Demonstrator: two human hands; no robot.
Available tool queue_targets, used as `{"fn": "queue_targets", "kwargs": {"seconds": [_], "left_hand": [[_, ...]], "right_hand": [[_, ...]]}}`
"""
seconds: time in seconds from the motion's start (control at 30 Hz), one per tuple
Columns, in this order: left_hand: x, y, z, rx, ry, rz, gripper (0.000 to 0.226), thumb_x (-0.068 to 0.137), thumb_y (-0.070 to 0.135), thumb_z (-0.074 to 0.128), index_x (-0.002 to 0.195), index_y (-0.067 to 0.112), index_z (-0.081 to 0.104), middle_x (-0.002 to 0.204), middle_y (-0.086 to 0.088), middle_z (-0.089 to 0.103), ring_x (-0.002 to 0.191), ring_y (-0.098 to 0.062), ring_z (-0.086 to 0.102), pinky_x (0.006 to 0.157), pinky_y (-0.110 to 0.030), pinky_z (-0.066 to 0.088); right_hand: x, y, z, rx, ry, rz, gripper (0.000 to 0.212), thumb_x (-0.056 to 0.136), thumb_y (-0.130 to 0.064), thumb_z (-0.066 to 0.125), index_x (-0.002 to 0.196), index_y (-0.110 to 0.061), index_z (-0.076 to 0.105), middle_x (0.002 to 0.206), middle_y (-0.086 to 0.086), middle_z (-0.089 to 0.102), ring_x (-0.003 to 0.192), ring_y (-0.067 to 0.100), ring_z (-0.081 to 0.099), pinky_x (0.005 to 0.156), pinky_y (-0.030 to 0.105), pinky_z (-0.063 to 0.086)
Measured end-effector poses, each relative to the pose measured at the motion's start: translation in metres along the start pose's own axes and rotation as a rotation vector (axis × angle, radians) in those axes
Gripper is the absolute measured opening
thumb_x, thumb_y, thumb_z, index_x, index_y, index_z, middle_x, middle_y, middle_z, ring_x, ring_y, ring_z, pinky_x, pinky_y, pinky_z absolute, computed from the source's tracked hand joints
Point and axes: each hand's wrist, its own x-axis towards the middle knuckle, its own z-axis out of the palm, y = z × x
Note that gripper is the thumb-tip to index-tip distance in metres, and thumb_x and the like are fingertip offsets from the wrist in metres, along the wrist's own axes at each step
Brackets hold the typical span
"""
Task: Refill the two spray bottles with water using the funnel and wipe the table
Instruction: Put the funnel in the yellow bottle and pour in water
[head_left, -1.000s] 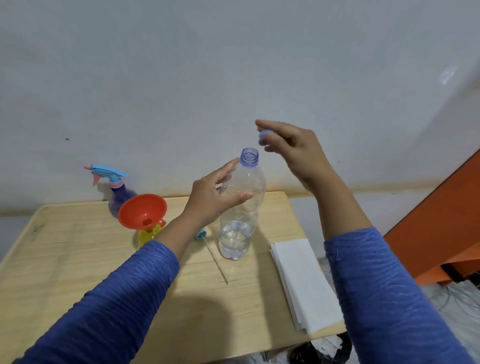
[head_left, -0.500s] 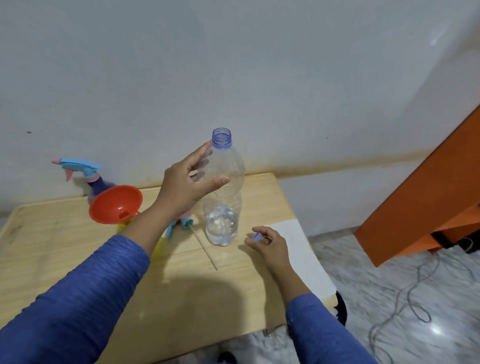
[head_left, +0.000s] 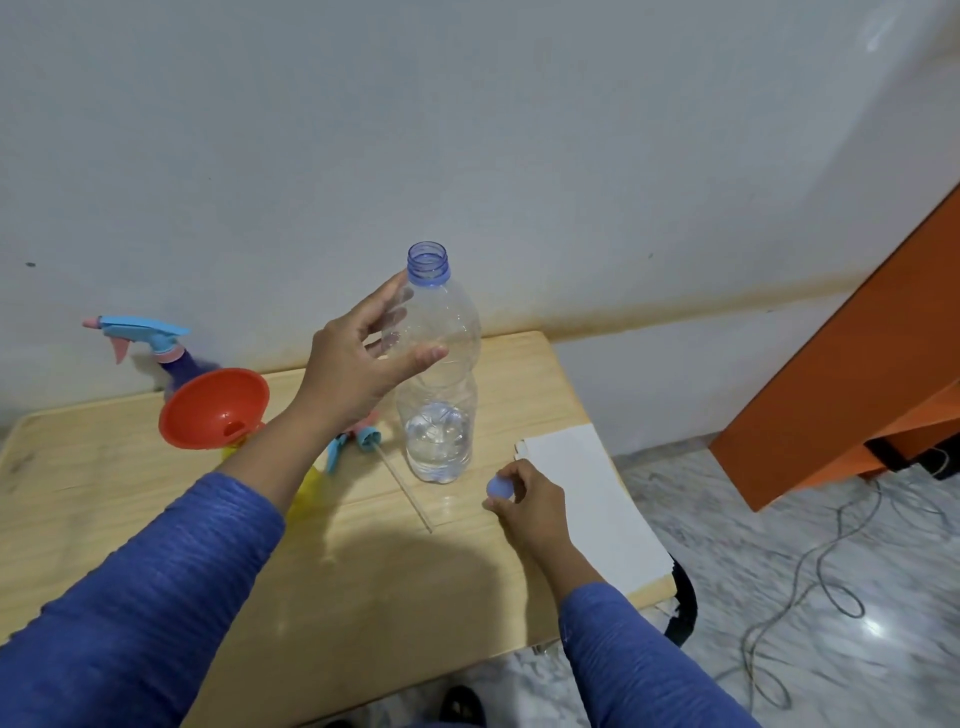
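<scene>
Water bottle (head_left: 440, 374), uncapped, stands mid-table (head_left: 93, 483), left hand (head_left: 358, 358) curled around its upper body. Right hand (head_left: 524, 499) pinches the blue cap (head_left: 498, 488) on the tabletop beside white paper (head_left: 587, 499) overhanging the right edge. Funnel (head_left: 215, 408) sits left.

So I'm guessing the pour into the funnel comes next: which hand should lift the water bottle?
Left. The left hand already wraps the open water bottle, beside the funnel. The right hand pinches the cap low over the table.
</scene>
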Motion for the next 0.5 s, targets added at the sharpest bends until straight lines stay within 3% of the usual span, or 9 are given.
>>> {"fn": "queue_targets", "kwargs": {"seconds": [0.13, 0.23, 0.3, 0.4, 0.5], "left_hand": [[-0.001, 0.0, 0.001, -0.011, 0.002, 0.004, 0.085, 0.062, 0.041, 0.076, 0.139, 0.03, 0.042, 0.134, 0.009, 0.054, 0.122, -0.001, 0.05, 0.099, -0.021, 0.044], [-0.002, 0.0, 0.001, -0.026, 0.004, 0.002, 0.087, 0.06, 0.041, 0.076, 0.139, 0.03, 0.042, 0.133, 0.009, 0.054, 0.121, -0.001, 0.05, 0.099, -0.021, 0.044], [-0.003, 0.0, 0.001, -0.031, 0.005, 0.004, 0.087, 0.061, 0.04, 0.076, 0.139, 0.031, 0.041, 0.134, 0.009, 0.053, 0.122, -0.001, 0.05, 0.1, -0.021, 0.043], [-0.003, 0.0, 0.002, -0.057, -0.002, 0.0, 0.087, 0.061, 0.038, 0.077, 0.139, 0.032, 0.04, 0.135, 0.01, 0.052, 0.123, 0.001, 0.048, 0.101, -0.021, 0.042], [-0.004, 0.0, 0.003, -0.114, -0.019, -0.006, 0.085, 0.06, 0.037, 0.077, 0.137, 0.037, 0.04, 0.134, 0.011, 0.052, 0.124, 0.002, 0.046, 0.104, -0.024, 0.04]], "right_hand": [[-0.003, -0.007, -0.002, -0.05, 0.0, -0.043, 0.042, 0.074, -0.013, 0.075, 0.111, -0.016, 0.058, 0.107, -0.004, 0.06, 0.098, 0.01, 0.054, 0.082, 0.011, 0.041], [-0.002, -0.038, -0.009, 0.099, 0.103, -0.185, 0.062, 0.075, -0.025, 0.075, 0.13, -0.02, 0.046, 0.129, -0.006, 0.052, 0.117, 0.007, 0.05, 0.09, 0.001, 0.035], [-0.003, -0.067, -0.013, 0.241, 0.118, -0.337, 0.082, 0.073, -0.033, 0.076, 0.141, -0.032, 0.03, 0.141, -0.007, 0.043, 0.125, 0.005, 0.045, 0.1, 0.013, 0.038], [-0.003, -0.11, -0.014, 0.295, 0.08, -0.517, 0.107, 0.067, -0.035, 0.081, 0.138, -0.057, 0.005, 0.145, -0.006, 0.034, 0.13, 0.011, 0.042, 0.103, 0.02, 0.037], [0.003, -0.138, -0.007, 0.254, 0.071, -0.641, 0.114, 0.06, -0.042, 0.082, 0.133, -0.065, -0.002, 0.14, -0.011, 0.033, 0.13, 0.01, 0.041, 0.104, 0.02, 0.036]]}}
